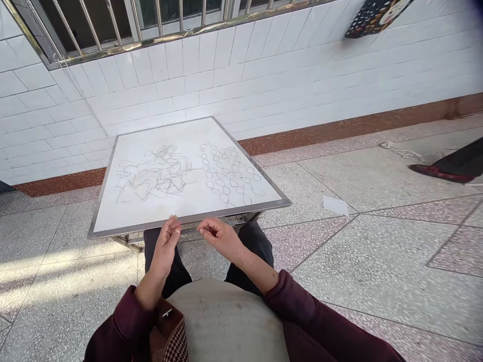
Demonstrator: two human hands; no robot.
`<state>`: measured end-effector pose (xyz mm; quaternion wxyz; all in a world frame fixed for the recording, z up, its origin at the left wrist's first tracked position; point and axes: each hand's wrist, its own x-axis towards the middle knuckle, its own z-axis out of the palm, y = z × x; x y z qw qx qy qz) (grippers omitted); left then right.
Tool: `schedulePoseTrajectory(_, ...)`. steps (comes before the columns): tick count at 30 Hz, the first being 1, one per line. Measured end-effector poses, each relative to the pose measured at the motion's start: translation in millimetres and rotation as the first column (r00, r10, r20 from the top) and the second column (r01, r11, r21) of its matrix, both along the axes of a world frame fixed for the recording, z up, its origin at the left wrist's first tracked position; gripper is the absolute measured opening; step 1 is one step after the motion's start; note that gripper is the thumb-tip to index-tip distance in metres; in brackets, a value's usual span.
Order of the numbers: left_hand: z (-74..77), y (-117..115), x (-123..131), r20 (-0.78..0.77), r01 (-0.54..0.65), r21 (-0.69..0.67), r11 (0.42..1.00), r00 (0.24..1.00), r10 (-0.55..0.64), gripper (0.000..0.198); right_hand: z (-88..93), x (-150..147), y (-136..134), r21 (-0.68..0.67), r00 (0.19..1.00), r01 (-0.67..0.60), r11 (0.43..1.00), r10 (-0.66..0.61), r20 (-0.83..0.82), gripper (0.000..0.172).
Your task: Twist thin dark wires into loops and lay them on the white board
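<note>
A white square table (124,221) with a metal rim stands in front of me, its top covered with pencil scribbles on the left and rows of small loops on the right. My left hand (167,242) hovers just off the table's near edge, fingers pressed together with a small pale tip showing above them. My right hand (219,236) is beside it, fingers curled in a pinch on something too small to make out. Both hands are above my dark trousers.
A white tiled wall with a barred window runs behind the table, with a brown skirting strip. The speckled floor holds a scrap of white paper (335,205). Another person's dark red shoe and trouser leg (439,172) are at the far right.
</note>
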<state>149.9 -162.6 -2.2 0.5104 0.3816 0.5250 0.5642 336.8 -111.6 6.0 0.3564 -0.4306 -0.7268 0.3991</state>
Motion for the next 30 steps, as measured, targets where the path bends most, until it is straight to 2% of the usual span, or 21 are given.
schedulePoseTrajectory(3,-1.8,-3,3,0.037,0.101,-0.038,0.994,0.994,-0.099,0.049,2.2,1,-3,-0.048,0.998,0.028,0.998,-0.031,-0.055,0.013)
schedulePoseTrajectory(6,4.2,-6,5,0.127,0.177,-0.054,0.983,0.977,-0.169,0.055,0.4,3,-4,-0.070,0.997,0.037,0.997,-0.042,-0.063,0.013)
schedulePoseTrajectory(8,9.2,-8,7,0.195,0.181,-0.083,0.980,0.967,-0.162,0.060,-2.0,5,-5,0.002,0.999,0.051,0.999,-0.051,-0.013,0.012)
schedulePoseTrajectory(10,12.6,-8,8,0.261,0.172,-0.123,0.977,0.956,-0.136,0.063,-3.2,8,-5,0.166,0.995,0.040,0.985,-0.054,0.083,0.012)
schedulePoseTrajectory(12,13.1,-8,9,0.338,0.164,-0.167,0.972,0.936,-0.100,0.062,-1.9,9,-7,0.392,0.975,-0.004,0.920,-0.084,0.206,0.011)
schedulePoseTrajectory(15,9.7,-7,8,0.423,0.150,-0.217,0.965,0.905,-0.046,0.055,3.5,7,-12,0.645,0.929,-0.160,0.747,-0.107,0.354,0.020)
schedulePoseTrajectory(17,6.7,-7,6,0.444,0.143,-0.233,0.962,0.896,-0.026,0.051,6.2,4,-15,0.687,0.909,-0.299,0.662,-0.021,0.415,0.024)
schedulePoseTrajectory(19,4.1,-7,5,0.454,0.146,-0.244,0.959,0.891,-0.020,0.048,6.5,-1,-18,0.680,0.895,-0.399,0.615,0.099,0.435,0.019)
schedulePoseTrajectory(21,2.2,-8,6,0.463,0.156,-0.252,0.955,0.886,-0.023,0.046,5.1,-4,-19,0.652,0.884,-0.438,0.619,0.166,0.437,0.017)
schedulePoseTrajectory(25,0.4,-9,7,0.445,0.194,-0.266,0.944,0.893,-0.058,0.043,3.2,-6,-19,0.610,0.887,-0.436,0.662,0.200,0.417,0.020)
schedulePoseTrajectory(27,0.8,-10,7,0.414,0.221,-0.276,0.935,0.905,-0.092,0.042,2.8,-4,-17,0.603,0.904,-0.399,0.691,0.186,0.386,0.022)
schedulePoseTrajectory(30,3.7,-11,4,0.349,0.219,-0.266,0.939,0.929,-0.118,0.043,-0.2,-1,-13,0.568,0.924,-0.296,0.768,0.079,0.374,0.023)
